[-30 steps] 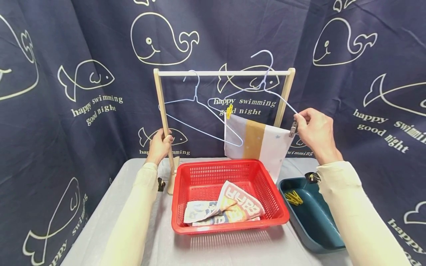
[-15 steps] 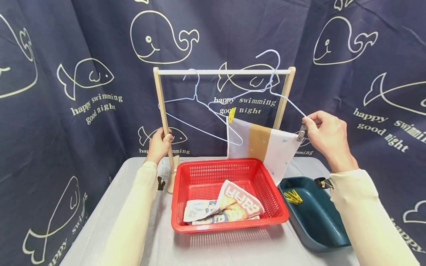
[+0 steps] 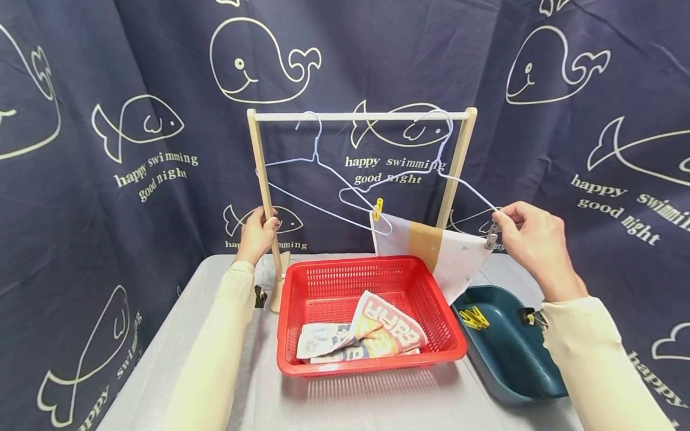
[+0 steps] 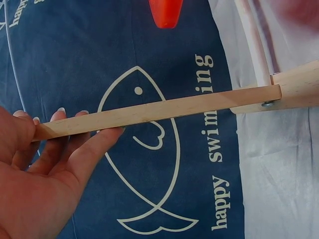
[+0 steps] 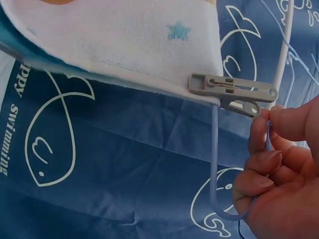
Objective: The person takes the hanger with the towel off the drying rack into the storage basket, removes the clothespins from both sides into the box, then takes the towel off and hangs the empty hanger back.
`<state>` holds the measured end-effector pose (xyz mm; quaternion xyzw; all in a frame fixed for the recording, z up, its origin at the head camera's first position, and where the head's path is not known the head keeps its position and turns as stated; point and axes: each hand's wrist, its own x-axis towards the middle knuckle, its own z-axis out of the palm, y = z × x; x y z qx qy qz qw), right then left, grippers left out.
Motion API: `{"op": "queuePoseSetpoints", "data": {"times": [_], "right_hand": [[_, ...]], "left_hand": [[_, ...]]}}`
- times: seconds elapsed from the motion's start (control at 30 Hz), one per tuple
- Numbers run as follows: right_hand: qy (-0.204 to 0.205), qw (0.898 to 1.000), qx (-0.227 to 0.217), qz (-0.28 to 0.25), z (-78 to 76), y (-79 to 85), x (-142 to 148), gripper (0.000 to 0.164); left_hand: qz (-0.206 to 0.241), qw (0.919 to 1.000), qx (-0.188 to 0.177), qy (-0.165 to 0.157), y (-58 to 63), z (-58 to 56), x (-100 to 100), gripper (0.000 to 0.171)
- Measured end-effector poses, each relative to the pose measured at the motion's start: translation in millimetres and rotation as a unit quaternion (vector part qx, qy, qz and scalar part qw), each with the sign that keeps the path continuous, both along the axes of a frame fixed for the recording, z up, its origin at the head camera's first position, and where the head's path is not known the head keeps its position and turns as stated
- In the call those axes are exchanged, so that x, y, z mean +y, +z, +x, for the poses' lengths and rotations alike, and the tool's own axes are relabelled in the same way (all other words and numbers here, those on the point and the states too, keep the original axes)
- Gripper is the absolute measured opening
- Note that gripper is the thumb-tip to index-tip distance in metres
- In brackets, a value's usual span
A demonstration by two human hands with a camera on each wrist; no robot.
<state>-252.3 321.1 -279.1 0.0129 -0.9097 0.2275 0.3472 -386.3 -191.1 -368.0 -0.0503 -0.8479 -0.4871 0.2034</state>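
Observation:
My left hand (image 3: 257, 234) grips the left post (image 4: 159, 109) of a small wooden drying rack, thumb on one side and fingers on the other. With thumb and fingers, my right hand (image 3: 533, 242) pinches the right shoulder of a light-blue wire hanger (image 3: 471, 188). That hanger tilts down to the right; its hook overlaps the rack's white rail (image 3: 366, 117), its top just above it. A white towel (image 3: 462, 254) with a mustard stripe hangs from the hanger. One top corner carries a yellow clothespin (image 3: 378, 209), the other a grey clothespin (image 5: 232, 89) right beside my right fingertips.
A second blue hanger (image 3: 345, 173) hangs on the rail's left part, overlapping the towel's corner. In front, a red basket (image 3: 372, 368) contains a folded printed cloth (image 3: 388, 329). To its right, a dark teal tub (image 3: 512, 341) holds yellow clothespins (image 3: 474, 318). A whale-print curtain stands behind.
My right hand has moved right and down with the hanger and towel. The hook has come down from above the rail to its level. My left hand stays on the post.

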Motion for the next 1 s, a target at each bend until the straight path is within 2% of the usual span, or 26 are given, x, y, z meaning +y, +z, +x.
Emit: {"op": "queuePoseSetpoints", "data": {"times": [0.53, 1.0], "right_hand": [[0.026, 0.998, -0.049, 0.008, 13.4, -43.0, 1.3, 0.02], [0.051, 0.996, -0.069, 0.018, 29.6, -73.8, 5.4, 0.01]], "left_hand": [[-0.004, 1.0, 0.0, 0.003, -1.1, -1.5, -0.7, 0.024], [-0.001, 1.0, -0.001, 0.004, -1.1, -1.5, 0.0, 0.023]]}}
